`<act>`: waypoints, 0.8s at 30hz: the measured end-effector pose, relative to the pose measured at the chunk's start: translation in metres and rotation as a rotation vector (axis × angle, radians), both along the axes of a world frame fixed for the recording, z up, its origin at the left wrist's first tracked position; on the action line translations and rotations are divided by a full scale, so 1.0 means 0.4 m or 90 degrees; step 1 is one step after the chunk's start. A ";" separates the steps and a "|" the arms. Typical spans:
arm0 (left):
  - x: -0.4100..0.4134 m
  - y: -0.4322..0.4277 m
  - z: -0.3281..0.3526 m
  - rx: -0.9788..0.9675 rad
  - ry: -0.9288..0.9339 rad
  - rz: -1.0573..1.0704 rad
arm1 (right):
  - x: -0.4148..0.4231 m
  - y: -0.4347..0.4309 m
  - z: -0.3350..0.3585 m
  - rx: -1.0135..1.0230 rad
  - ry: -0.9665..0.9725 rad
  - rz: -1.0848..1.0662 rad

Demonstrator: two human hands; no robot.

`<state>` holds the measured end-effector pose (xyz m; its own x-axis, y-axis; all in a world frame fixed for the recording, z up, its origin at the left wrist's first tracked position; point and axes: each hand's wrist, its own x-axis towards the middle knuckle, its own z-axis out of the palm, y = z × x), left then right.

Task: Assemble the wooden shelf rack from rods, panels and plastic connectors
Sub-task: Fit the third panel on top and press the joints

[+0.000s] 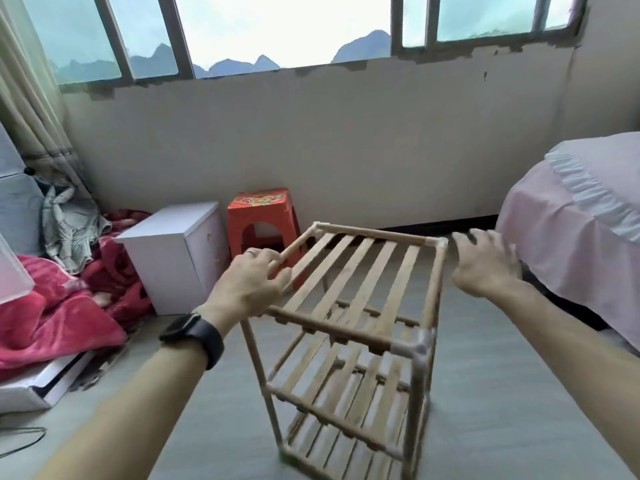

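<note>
The wooden shelf rack (pixel 349 327) stands upright on the floor in front of me, with three slatted tiers joined by rods and white plastic connectors (pixel 417 348). My left hand (pixel 247 285), with a black watch on the wrist, grips the left side rod of the top tier near its front corner. My right hand (pixel 485 265) hovers just right of the top tier's far right corner, fingers spread and blurred, holding nothing. It does not clearly touch the rack.
A white cabinet (pixel 176 251) and an orange plastic stool (pixel 261 216) stand behind the rack by the wall. Red blankets (pixel 62 306) and a flat white box (pixel 41 382) lie at the left. A bed with a pink cover (pixel 571 230) is at the right.
</note>
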<state>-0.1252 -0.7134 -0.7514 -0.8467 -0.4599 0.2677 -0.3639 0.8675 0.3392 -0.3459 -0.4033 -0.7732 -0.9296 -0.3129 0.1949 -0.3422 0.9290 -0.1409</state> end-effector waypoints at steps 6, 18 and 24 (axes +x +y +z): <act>0.018 -0.037 -0.136 0.271 -0.037 0.184 | 0.258 -0.084 0.009 -0.178 -0.062 0.275; 0.101 0.116 -0.231 0.625 0.207 -0.159 | 0.392 -0.240 -0.157 -0.073 0.256 0.526; 0.118 0.102 -0.209 0.545 0.118 -0.184 | 0.342 -0.188 -0.148 -0.108 0.273 0.569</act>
